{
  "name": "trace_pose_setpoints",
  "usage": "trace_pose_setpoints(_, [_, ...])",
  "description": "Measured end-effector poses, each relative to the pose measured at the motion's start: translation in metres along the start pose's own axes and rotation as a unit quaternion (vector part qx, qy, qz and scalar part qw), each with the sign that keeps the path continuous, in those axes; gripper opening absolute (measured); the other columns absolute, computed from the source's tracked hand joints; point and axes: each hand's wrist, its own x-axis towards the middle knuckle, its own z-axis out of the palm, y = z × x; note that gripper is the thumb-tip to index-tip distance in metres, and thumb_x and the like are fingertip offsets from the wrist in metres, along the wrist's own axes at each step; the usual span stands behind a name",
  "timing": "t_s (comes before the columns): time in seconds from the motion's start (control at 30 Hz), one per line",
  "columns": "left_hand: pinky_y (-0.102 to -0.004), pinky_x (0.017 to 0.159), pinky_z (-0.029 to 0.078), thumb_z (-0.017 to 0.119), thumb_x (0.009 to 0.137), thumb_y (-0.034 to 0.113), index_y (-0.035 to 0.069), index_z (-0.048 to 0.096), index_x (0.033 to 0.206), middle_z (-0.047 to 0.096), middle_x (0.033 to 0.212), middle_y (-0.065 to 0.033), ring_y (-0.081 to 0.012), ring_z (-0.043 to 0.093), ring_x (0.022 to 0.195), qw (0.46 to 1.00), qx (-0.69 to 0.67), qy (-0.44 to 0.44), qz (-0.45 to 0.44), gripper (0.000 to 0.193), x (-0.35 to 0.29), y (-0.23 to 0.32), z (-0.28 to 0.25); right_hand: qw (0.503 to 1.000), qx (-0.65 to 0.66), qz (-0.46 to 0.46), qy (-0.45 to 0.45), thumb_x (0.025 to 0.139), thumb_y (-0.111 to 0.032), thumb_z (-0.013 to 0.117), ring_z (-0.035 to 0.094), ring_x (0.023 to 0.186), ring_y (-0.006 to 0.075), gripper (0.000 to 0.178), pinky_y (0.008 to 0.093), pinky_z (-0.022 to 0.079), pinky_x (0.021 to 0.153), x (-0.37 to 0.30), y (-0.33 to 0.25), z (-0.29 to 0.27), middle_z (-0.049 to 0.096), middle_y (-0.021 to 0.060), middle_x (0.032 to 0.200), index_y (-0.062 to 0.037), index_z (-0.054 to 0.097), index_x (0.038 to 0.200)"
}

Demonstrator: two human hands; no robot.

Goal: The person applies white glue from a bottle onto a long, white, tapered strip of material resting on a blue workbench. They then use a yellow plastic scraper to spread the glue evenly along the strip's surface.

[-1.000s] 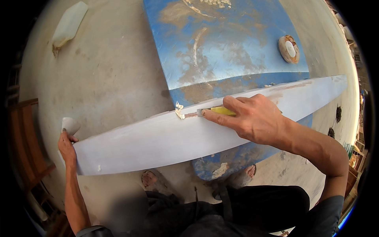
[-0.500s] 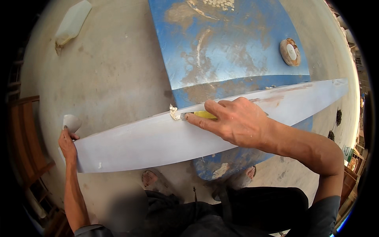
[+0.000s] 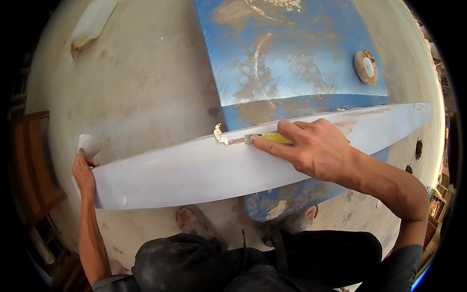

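Note:
A long white panel [image 3: 160,175] with a curved lower edge lies across in front of me, over a blue surface. My left hand [image 3: 85,170] is closed around the panel's left end, next to a curled white piece [image 3: 88,142] whose kind I cannot make out. My right hand [image 3: 311,148] grips a yellow-handled scraper [image 3: 276,138], its flat metal blade resting near the panel's far edge. Left of the blade sits a crumpled cream-coloured lump [image 3: 220,135]. A short brownish streak shows on the panel between lump and blade.
The smudged blue bench [image 3: 301,63] extends away beneath the panel, carrying a round brown-and-white disc [image 3: 366,67] at its right. A whitish plastic container [image 3: 93,22] lies on the floor at far left. Brown wooden pieces [image 3: 34,160] stand at the left. My feet are below the panel.
My right hand and the scraper have shifted right, so the blade is now apart from the cream lump and the brownish streak shows between them. My left hand keeps its hold.

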Motion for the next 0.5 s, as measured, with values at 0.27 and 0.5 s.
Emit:
trace_pose_setpoints(0.27, [-0.0338,0.066,0.044,0.043,0.11,0.041,0.001,0.059,0.077,0.06,0.066,-0.006,-0.0159,0.052,0.063,1.0,0.005,-0.007,-0.007,0.054,0.0,0.002,-0.001,1.0,-0.004,-0.023,0.022,0.09,-0.007,0.061,0.072,0.078,0.0249,0.053,0.0358,0.057,0.06,0.014,-0.008,-0.003,0.061,0.0126,0.102,-0.0086,0.058,0.142])
trace_pose_setpoints(0.5, [-0.0335,0.065,0.044,0.043,0.11,0.041,0.001,0.06,0.077,0.06,0.066,-0.0065,-0.0156,0.053,0.063,1.0,-0.001,-0.016,0.014,0.054,0.001,0.005,0.004,0.999,-0.022,-0.02,0.014,0.091,-0.007,0.06,0.073,0.081,0.0247,0.054,0.0371,0.056,0.058,0.031,-0.018,0.002,0.061,0.0127,0.102,-0.0127,0.056,0.145])
